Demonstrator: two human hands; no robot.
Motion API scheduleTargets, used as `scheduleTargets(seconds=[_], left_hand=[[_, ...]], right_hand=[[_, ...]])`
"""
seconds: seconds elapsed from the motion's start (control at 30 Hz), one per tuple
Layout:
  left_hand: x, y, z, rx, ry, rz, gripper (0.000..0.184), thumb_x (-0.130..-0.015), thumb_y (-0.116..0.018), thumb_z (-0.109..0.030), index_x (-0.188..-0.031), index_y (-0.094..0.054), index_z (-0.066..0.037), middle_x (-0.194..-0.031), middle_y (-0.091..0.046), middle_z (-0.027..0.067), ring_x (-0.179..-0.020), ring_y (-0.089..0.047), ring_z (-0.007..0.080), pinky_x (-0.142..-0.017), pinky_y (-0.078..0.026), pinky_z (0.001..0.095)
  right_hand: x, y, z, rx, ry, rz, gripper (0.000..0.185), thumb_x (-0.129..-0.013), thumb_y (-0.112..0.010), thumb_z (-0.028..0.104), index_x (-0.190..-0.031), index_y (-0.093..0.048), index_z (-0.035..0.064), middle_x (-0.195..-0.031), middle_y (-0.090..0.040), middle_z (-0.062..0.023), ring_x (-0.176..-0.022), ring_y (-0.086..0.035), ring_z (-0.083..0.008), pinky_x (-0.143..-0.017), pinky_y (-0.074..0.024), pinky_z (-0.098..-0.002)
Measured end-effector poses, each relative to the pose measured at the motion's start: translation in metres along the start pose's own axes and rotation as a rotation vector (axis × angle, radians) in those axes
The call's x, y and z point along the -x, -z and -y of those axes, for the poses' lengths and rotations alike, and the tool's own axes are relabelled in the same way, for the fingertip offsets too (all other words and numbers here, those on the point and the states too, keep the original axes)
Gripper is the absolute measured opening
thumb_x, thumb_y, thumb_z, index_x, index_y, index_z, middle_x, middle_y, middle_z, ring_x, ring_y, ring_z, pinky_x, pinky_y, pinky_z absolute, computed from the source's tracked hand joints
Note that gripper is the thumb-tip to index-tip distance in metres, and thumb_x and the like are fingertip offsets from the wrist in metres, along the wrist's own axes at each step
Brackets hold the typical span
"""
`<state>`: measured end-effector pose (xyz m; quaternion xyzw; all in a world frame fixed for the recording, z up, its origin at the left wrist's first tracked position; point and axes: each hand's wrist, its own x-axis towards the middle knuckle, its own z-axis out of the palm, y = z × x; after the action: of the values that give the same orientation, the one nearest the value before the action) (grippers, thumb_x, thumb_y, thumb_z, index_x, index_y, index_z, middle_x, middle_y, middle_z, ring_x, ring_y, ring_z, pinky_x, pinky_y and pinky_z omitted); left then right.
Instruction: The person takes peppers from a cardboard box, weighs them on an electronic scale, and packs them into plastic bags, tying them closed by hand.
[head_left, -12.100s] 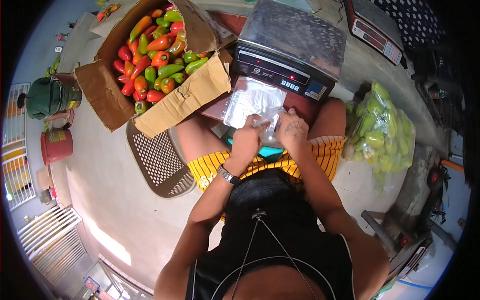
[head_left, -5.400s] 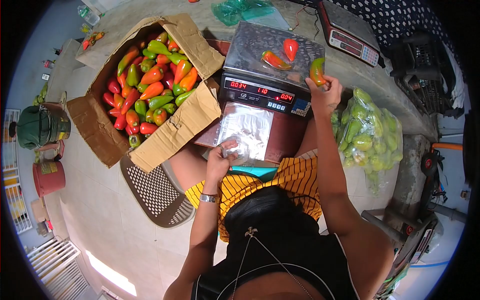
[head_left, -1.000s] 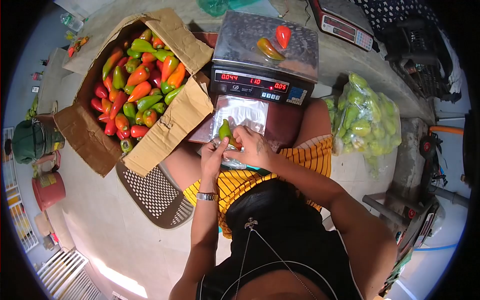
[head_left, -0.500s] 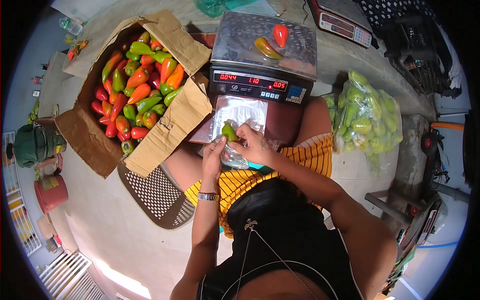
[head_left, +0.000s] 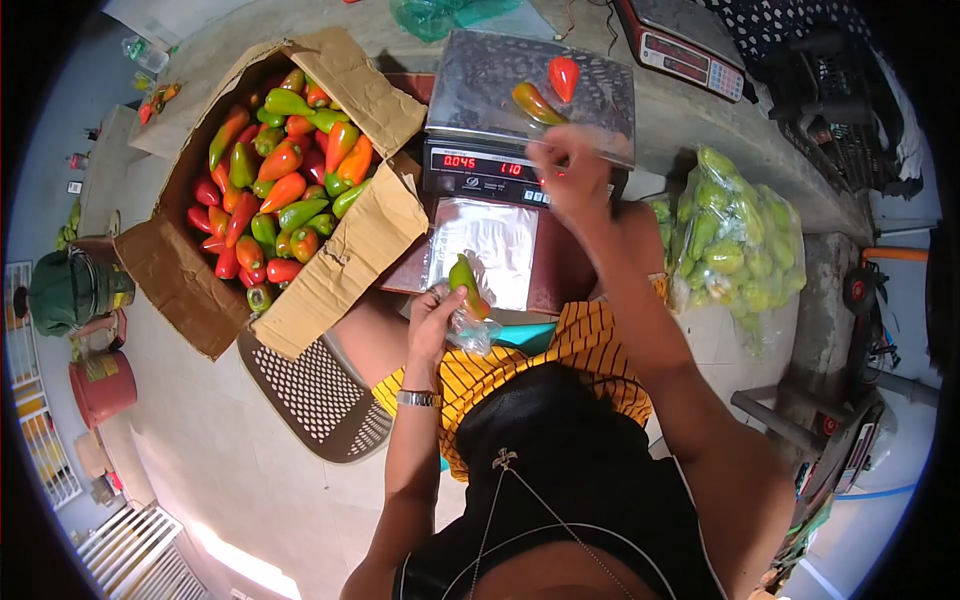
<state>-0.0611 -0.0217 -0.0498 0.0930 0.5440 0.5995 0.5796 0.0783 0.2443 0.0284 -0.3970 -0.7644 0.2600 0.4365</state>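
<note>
My left hand (head_left: 432, 322) grips a clear plastic bag (head_left: 474, 338) together with a green and orange pepper (head_left: 466, 286), in front of a stack of flat clear bags (head_left: 485, 250). My right hand (head_left: 572, 170), blurred by motion, is over the front edge of the scale (head_left: 480, 85); its fingers are bent, and whether anything is between them cannot be made out. On the scale's metal plate lie a red pepper (head_left: 563, 78) and a brownish-green pepper (head_left: 537, 104). The display (head_left: 485, 165) is lit and partly covered by my right hand.
An open cardboard box (head_left: 340, 255) full of red, orange and green peppers stands at left, over a perforated plastic basket (head_left: 310, 385). At right is a clear bag of green vegetables (head_left: 725, 235). A second scale (head_left: 690, 58) sits at the back right.
My right hand has left the pepper and bag at my left hand and moved up to the scale. The pepper at my left hand now shows more of its length. The scale's weight reading differs slightly.
</note>
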Motion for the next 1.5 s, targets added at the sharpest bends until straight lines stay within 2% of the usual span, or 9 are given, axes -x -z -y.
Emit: scheduleTargets(seconds=[0.13, 0.23, 0.33, 0.53, 0.7, 0.77, 1.0, 1.23, 1.5], left_hand=[[-0.003, 0.004, 0.005, -0.037, -0.011, 0.009, 0.018, -0.096, -0.076, -0.02, -0.101, -0.075, -0.003, -0.085, -0.071, -0.0026, -0.068, -0.056, 0.0035, -0.059, -0.04, 0.0211], [-0.004, 0.002, 0.006, -0.035, -0.032, -0.002, 0.018, -0.096, -0.076, -0.02, -0.102, -0.075, -0.003, -0.085, -0.07, -0.0025, -0.066, -0.055, 0.0036, -0.057, -0.04, 0.0213], [-0.001, -0.001, 0.002, -0.04, -0.041, -0.005, 0.018, -0.095, -0.077, -0.02, -0.102, -0.074, -0.003, -0.084, -0.07, -0.0024, -0.066, -0.055, 0.0038, -0.057, -0.041, 0.0213], [0.001, 0.002, 0.004, -0.068, -0.018, -0.004, 0.02, -0.094, -0.078, -0.02, -0.103, -0.074, -0.002, -0.085, -0.07, -0.0022, -0.067, -0.056, 0.004, -0.057, -0.042, 0.0215], [-0.002, -0.002, 0.002, -0.07, -0.04, 0.005, 0.02, -0.094, -0.079, -0.02, -0.103, -0.074, -0.003, -0.085, -0.071, -0.0024, -0.067, -0.057, 0.0041, -0.057, -0.041, 0.0214], [-0.001, -0.003, 0.002, -0.072, -0.031, 0.004, 0.019, -0.094, -0.079, -0.02, -0.102, -0.074, -0.004, -0.085, -0.071, -0.0026, -0.067, -0.057, 0.004, -0.057, -0.041, 0.0213], [0.0, -0.006, -0.001, -0.074, 0.004, -0.006, 0.017, -0.094, -0.079, -0.019, -0.1, -0.074, -0.004, -0.083, -0.069, -0.0045, -0.066, -0.054, 0.0022, -0.058, -0.038, 0.0201], [-0.001, -0.002, 0.002, -0.079, 0.011, -0.007, 0.017, -0.095, -0.078, -0.019, -0.1, -0.074, -0.003, -0.082, -0.068, -0.0052, -0.065, -0.052, 0.0018, -0.058, -0.038, 0.02], [-0.004, 0.001, 0.006, -0.1, -0.005, 0.016, 0.021, -0.094, -0.078, -0.019, -0.107, -0.074, -0.003, -0.083, -0.069, -0.0042, -0.065, -0.052, 0.0027, -0.058, -0.039, 0.0205]], right_hand=[[-0.107, 0.018, -0.029, 0.44, 0.017, -0.165, 0.053, -0.085, -0.079, 0.046, -0.114, -0.066, 0.0037, -0.11, -0.073, -0.0182, -0.098, -0.07, -0.0353, -0.089, -0.0546, -0.0456], [-0.145, 0.015, -0.013, 0.7, -0.352, 0.111, 0.066, -0.082, -0.076, 0.058, -0.119, -0.067, 0.0039, -0.118, -0.072, -0.0217, -0.114, -0.068, -0.038, -0.099, -0.0526, -0.0451], [-0.157, 0.008, -0.023, 0.756, -0.374, 0.295, 0.071, -0.08, -0.075, 0.063, -0.12, -0.068, 0.0041, -0.121, -0.071, -0.0233, -0.119, -0.067, -0.0383, -0.102, -0.0521, -0.0439], [-0.142, 0.04, 0.0, 0.337, -0.36, -0.093, 0.052, -0.086, -0.073, 0.042, -0.121, -0.068, 0.0042, -0.112, -0.074, -0.0197, -0.112, -0.071, -0.034, -0.098, -0.0542, -0.0431], [-0.082, 0.089, -0.021, -0.94, -0.59, -0.023, 0.03, -0.09, -0.065, 0.016, -0.115, -0.061, -0.0004, -0.102, -0.068, -0.0127, -0.094, -0.07, -0.0284, -0.083, -0.0562, -0.0379], [-0.043, 0.095, -0.03, -1.071, -0.687, 0.022, 0.03, -0.089, -0.064, 0.014, -0.114, -0.056, -0.0007, -0.105, -0.067, -0.0151, -0.085, -0.067, -0.0268, -0.074, -0.054, -0.0345], [0.095, 0.066, -0.01, -0.737, -0.939, 0.57, 0.024, -0.082, -0.075, 0.014, -0.102, -0.067, 0.0047, -0.079, -0.065, -0.0079, -0.051, -0.053, -0.0165, -0.045, -0.0362, -0.0283], [0.158, 0.035, 0.018, -0.157, -0.417, 0.962, 0.029, -0.075, -0.08, 0.029, -0.088, -0.072, 0.0044, -0.078, -0.068, -0.0114, -0.073, -0.067, -0.024, -0.068, -0.0518, -0.0371], [0.09, 0.031, 0.005, -0.143, -0.363, 0.516, 0.021, -0.083, -0.079, 0.023, -0.09, -0.071, 0.0051, -0.077, -0.067, -0.0096, -0.07, -0.065, -0.02, -0.068, -0.0515, -0.0344]])
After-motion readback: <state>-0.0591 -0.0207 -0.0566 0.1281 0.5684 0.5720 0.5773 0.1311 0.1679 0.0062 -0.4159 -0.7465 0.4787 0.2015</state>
